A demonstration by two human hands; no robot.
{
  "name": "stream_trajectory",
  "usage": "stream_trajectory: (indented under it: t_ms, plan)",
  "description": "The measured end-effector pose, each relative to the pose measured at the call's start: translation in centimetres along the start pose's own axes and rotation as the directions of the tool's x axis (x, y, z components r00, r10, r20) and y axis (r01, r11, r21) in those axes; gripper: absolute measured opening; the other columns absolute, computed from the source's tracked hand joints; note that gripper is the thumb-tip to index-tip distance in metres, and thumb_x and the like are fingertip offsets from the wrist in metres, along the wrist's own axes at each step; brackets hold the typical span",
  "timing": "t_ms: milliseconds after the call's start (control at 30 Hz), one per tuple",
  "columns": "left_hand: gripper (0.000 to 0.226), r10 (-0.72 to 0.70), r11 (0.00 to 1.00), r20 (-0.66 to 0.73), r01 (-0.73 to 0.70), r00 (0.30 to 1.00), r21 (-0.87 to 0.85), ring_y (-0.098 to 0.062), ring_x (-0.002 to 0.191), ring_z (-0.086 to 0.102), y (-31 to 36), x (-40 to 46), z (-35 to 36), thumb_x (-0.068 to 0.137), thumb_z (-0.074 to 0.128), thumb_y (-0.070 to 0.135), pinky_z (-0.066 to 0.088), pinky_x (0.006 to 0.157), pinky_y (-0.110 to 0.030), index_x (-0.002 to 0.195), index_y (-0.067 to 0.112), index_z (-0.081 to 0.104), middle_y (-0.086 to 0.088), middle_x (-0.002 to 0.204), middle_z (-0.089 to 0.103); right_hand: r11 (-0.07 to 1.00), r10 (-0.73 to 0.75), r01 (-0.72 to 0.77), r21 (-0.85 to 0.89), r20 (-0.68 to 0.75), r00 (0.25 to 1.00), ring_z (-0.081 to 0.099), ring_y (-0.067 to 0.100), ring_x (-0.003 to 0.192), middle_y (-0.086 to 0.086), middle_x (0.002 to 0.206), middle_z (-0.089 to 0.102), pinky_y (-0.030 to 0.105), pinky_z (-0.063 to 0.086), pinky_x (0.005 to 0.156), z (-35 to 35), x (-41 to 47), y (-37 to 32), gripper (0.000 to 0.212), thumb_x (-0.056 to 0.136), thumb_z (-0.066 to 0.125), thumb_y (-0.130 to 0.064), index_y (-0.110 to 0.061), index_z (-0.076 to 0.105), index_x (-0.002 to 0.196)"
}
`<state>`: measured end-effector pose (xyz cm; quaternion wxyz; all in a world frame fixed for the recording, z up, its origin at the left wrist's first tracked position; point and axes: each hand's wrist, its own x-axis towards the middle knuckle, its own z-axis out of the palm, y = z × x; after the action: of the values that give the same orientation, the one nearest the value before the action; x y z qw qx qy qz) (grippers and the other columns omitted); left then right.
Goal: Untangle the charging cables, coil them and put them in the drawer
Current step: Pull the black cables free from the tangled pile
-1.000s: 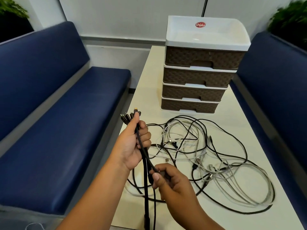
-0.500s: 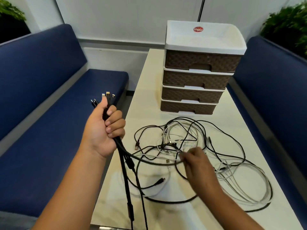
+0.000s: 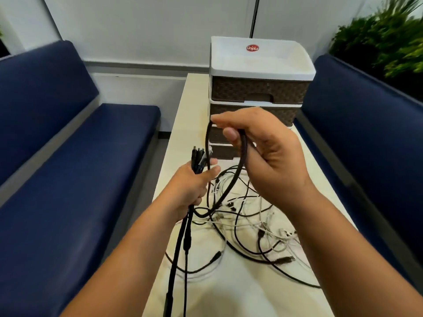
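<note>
Cables of this kind are light and limp, so they should follow wherever the fingers lead but sag and snag on each other as soon as they are slack. The left hand is clenched round a bundle of plug ends, which stick up just above its knuckles, with two black leads hanging down below the fist past the table edge. The right hand pinches a thicker black cable between thumb and fingertips, lifted into a loop that drops from the fingers and curves back toward the left fist. Under and beyond both hands the rest of the tangle (black and white leads, crossed many times over) lies loose on the table, near the foot of the drawer unit, whose drawers all look closed.

Best hold is probably near a plug, where the cable is stiffer and gives the fingers something to stop against; the smooth sheath may slip through a light pinch. Hard tugging could tighten knots or strain the connectors.
</note>
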<state>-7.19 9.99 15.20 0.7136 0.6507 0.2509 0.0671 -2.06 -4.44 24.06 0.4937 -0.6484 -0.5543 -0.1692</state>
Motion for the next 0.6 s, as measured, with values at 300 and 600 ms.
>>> stream_trajectory:
  t_ms: [300,600]
  plan:
    - [0.027,0.127,0.989,0.039,-0.124,0.991,-0.076,-0.007,0.042,0.018,2.7,-0.1,0.8,0.100,0.050,0.034,0.016,0.040,-0.019,0.084,0.019,0.066,0.008,0.051,0.024,0.689,0.687,-0.680,0.251,0.072,0.723,0.069,0.021,0.078,0.003,0.098,0.064,0.045,0.059,0.076,1.6,-5.0,5.2,0.039,0.090,0.064,0.002,-0.022,0.057,0.121]
    - [0.030,0.191,0.977,0.227,-0.164,0.955,-0.132,-0.007,0.041,0.014,6.3,-3.0,1.5,0.096,0.052,0.037,0.013,0.039,-0.016,0.089,0.010,0.063,0.008,0.050,0.019,0.633,0.768,-0.707,-0.317,0.373,0.520,0.054,0.013,0.061,0.004,0.084,0.066,0.023,0.038,0.056,7.6,-8.0,9.5,0.019,0.091,0.065,-0.034,-0.019,0.066,0.103]
